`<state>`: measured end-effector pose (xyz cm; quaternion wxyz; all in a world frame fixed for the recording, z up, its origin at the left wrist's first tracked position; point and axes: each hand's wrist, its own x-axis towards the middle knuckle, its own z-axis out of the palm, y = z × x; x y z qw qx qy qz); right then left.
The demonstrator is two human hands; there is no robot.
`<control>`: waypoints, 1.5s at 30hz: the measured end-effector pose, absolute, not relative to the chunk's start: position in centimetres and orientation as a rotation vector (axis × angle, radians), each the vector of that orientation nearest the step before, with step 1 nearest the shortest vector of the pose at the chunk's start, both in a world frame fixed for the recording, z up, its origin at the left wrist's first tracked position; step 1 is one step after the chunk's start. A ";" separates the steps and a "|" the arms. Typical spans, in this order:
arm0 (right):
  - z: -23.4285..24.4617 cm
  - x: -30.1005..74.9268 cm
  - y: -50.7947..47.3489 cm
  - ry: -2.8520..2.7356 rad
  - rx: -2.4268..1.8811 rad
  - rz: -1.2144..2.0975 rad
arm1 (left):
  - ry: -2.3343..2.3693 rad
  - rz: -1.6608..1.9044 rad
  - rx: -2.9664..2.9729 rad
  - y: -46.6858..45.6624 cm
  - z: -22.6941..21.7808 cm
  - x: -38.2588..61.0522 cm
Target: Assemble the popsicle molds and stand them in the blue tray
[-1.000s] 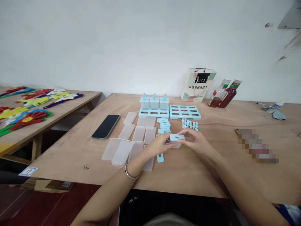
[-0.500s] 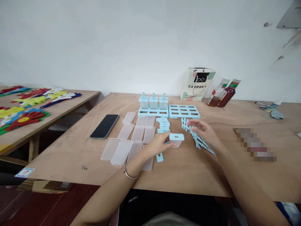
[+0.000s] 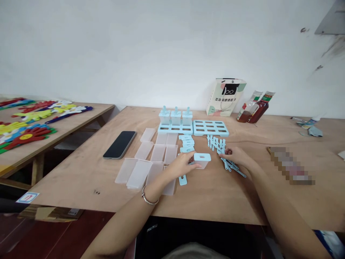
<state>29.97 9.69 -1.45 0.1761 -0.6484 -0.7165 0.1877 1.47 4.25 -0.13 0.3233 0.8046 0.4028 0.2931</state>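
Note:
My left hand (image 3: pixel 184 164) is wrapped round a clear popsicle mold (image 3: pixel 202 164) capped with a light blue slotted lid (image 3: pixel 202 157), held upright just over the table. To its right, my right hand (image 3: pixel 237 157) has its fingertips pinched at the edge of a pile of light blue popsicle sticks (image 3: pixel 228 164), closed on one of them. Loose blue lids (image 3: pixel 187 142) lie in a column beyond my left hand. Several frosted empty molds (image 3: pixel 140 174) lie flat to the left. Three assembled molds (image 3: pixel 176 117) stand in a blue rack (image 3: pixel 175 131).
A second blue rack (image 3: pixel 210 127) lies beside the first. A phone (image 3: pixel 120 144) rests at the left. Behind are a paper bag (image 3: pixel 225 97) and two bottles (image 3: pixel 256 108). A blurred flat object (image 3: pixel 292 166) lies at the right. Colourful hand-shaped items (image 3: pixel 28 137) cover another table.
My right hand has come down and nearer to me onto the stick pile, and its fingers have closed. My left hand keeps the mold in the same place.

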 end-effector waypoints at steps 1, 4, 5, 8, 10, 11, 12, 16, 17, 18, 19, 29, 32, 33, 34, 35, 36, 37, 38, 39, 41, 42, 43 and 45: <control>-1.4 29.9 9.7 -2.032 -1.810 0.550 | 1.061 0.769 2.113 4.3 -0.2 1.5; -0.9 29.9 9.4 -1.938 -1.725 0.748 | 1.067 0.765 2.119 4.3 -0.3 1.5; -0.5 29.8 9.2 -1.880 -1.679 0.836 | 1.066 0.766 2.121 4.4 -0.4 1.5; 1.2 28.5 8.1 -1.668 -1.436 0.937 | 1.067 0.769 2.124 4.5 -0.5 1.5; 2.4 26.8 7.0 -1.537 -1.252 0.861 | 1.074 0.768 2.125 4.5 -0.5 1.5; 3.0 25.8 6.5 -1.496 -1.174 0.819 | 1.075 0.767 2.126 4.5 -0.5 1.5; 3.5 24.9 5.9 -1.482 -1.110 0.782 | 1.073 0.767 2.126 4.5 -0.5 1.5; 4.3 21.8 4.1 -1.684 -0.995 0.643 | 1.069 0.773 2.125 4.5 -0.4 1.5; 4.3 21.4 3.9 -1.754 -0.995 0.609 | 1.068 0.774 2.124 4.5 -0.4 1.5; 4.3 21.1 3.7 -1.816 -1.003 0.581 | 1.066 0.774 2.121 4.5 -0.4 1.5; 4.2 21.0 3.6 -1.868 -1.010 0.558 | 1.064 0.775 2.116 4.5 -0.4 1.5; 5.7 22.1 3.0 -2.077 -0.997 0.244 | 1.080 0.762 2.141 4.5 -0.4 1.5; 5.1 21.6 3.3 -2.272 -0.997 0.269 | 1.071 0.768 2.147 4.4 -0.4 1.5; 4.7 21.4 3.4 -2.321 -0.994 0.284 | 1.073 0.769 2.148 4.4 -0.4 1.5; 4.4 21.2 3.6 -2.352 -0.993 0.296 | 1.074 0.771 2.148 4.4 -0.4 1.5; 4.1 21.1 3.8 -2.367 -0.998 0.307 | 1.072 0.772 2.148 4.5 -0.5 1.5; 3.9 21.0 3.9 -2.371 -1.005 0.317 | 1.067 0.774 2.149 4.5 -0.5 1.5; 3.8 21.0 4.0 -2.369 -1.012 0.328 | 1.060 0.776 2.149 4.5 -0.5 1.5; 3.8 21.0 4.0 -2.367 -1.019 0.338 | 1.053 0.778 2.149 4.4 -0.5 1.5; 3.8 21.1 4.0 -2.365 -1.024 0.350 | 1.049 0.778 2.148 4.4 -0.5 1.5; 3.7 21.4 4.0 -2.344 -1.044 0.392 | 1.046 0.775 2.143 4.4 -0.5 1.5; 3.7 21.5 4.0 -2.319 -1.063 0.428 | 1.047 0.774 2.139 4.4 -0.5 1.5; 3.5 21.7 4.1 -2.288 -1.089 0.479 | 1.047 0.772 2.136 4.4 -0.4 1.5; 3.0 22.2 4.2 -2.227 -1.147 0.614 | 1.050 0.775 2.130 4.4 -0.4 1.5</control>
